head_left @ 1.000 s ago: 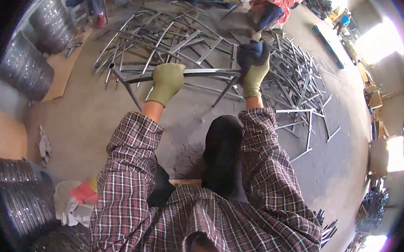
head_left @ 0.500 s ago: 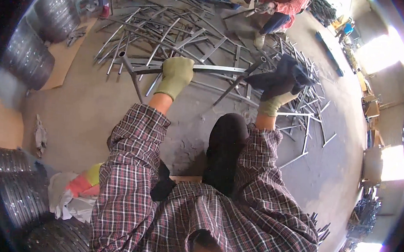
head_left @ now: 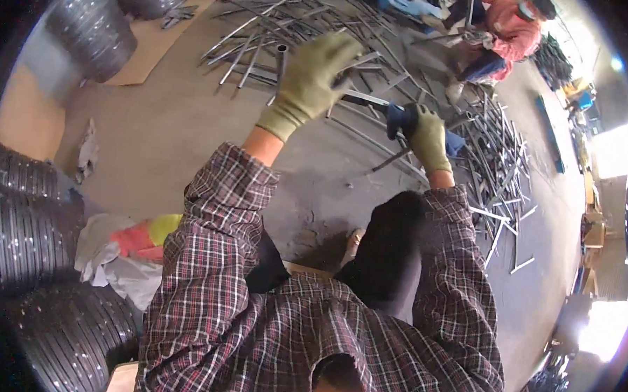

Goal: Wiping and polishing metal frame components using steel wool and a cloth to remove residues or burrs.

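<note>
My left hand, in an olive work glove, is closed on a metal frame near its left end. The frame has a flat crossbar with a round tube at each end; the open mouth of one tube shows just left of the glove. My right hand, gloved alike, grips a dark blue cloth. That cloth is bunched around the crossbar toward its right end. The glove and cloth hide part of the bar there. Both hands are raised in front of my knees.
Loose metal tubes and frames lie heaped on the floor ahead and to the right. A person in a red top sits at the far right. Dark ringed stacks and cardboard stand left. A grey rag lies nearby.
My right hand and the cloth have moved from the frame's right end inward onto the crossbar. My left hand has risen and shifted right. The whole view has also shifted.
</note>
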The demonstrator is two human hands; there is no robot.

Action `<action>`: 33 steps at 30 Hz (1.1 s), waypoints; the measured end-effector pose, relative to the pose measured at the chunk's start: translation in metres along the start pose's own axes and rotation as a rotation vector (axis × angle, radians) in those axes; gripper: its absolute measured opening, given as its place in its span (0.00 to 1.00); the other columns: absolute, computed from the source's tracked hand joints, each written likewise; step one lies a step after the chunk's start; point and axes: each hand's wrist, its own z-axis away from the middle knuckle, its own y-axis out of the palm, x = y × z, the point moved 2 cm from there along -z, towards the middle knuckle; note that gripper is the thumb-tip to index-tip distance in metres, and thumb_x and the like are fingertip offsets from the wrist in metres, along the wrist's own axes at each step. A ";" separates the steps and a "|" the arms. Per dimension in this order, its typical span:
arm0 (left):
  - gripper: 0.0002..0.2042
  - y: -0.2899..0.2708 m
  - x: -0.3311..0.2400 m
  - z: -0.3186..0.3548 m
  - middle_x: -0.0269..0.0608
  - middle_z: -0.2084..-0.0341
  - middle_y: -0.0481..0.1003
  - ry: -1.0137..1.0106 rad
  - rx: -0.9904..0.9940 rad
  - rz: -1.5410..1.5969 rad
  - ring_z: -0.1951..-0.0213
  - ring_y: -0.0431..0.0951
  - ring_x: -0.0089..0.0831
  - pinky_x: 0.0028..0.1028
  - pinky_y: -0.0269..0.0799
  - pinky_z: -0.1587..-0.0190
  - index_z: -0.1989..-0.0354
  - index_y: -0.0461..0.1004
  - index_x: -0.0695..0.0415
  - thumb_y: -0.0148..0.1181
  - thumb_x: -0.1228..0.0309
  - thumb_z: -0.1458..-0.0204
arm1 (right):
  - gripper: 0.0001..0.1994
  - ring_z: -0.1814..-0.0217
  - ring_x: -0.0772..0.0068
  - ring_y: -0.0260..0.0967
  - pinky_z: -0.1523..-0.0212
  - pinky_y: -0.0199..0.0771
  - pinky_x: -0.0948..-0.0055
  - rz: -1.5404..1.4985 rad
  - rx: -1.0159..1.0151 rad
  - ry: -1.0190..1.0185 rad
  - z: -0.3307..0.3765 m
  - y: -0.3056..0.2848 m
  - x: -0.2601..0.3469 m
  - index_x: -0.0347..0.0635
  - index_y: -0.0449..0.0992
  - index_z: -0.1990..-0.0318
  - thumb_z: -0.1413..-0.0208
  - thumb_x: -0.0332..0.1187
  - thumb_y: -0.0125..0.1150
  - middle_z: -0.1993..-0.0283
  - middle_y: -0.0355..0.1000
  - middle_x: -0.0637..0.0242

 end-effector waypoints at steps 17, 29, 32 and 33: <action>0.15 0.024 0.093 0.079 0.46 0.58 0.76 -0.874 -0.134 0.589 0.55 0.76 0.35 0.31 0.69 0.51 0.49 0.71 0.62 0.49 0.66 0.38 | 0.10 0.71 0.52 0.76 0.71 0.76 0.58 -0.266 -0.044 -0.270 -0.096 0.036 0.205 0.41 0.76 0.66 0.53 0.36 0.57 0.75 0.75 0.56; 0.14 0.029 0.092 0.071 0.48 0.58 0.77 -0.824 -0.060 0.527 0.56 0.76 0.39 0.33 0.69 0.51 0.50 0.72 0.63 0.49 0.68 0.38 | 0.13 0.55 0.46 0.71 0.57 0.72 0.54 -0.012 0.101 0.011 -0.020 0.032 -0.066 0.44 0.74 0.61 0.58 0.27 0.60 0.62 0.74 0.53; 0.14 0.016 0.110 0.095 0.36 0.61 0.76 -0.925 -0.238 0.749 0.60 0.74 0.26 0.28 0.70 0.54 0.48 0.71 0.61 0.50 0.67 0.37 | 0.07 0.60 0.46 0.73 0.59 0.73 0.55 -0.141 -0.012 0.036 -0.038 0.030 0.013 0.41 0.75 0.67 0.56 0.29 0.60 0.66 0.75 0.52; 0.13 0.020 0.107 0.096 0.35 0.61 0.76 -0.941 -0.213 0.788 0.62 0.74 0.25 0.27 0.70 0.56 0.48 0.71 0.60 0.50 0.67 0.37 | 0.06 0.63 0.50 0.75 0.63 0.76 0.57 -0.138 -0.026 -0.070 -0.043 0.035 0.040 0.41 0.77 0.70 0.56 0.30 0.63 0.67 0.76 0.52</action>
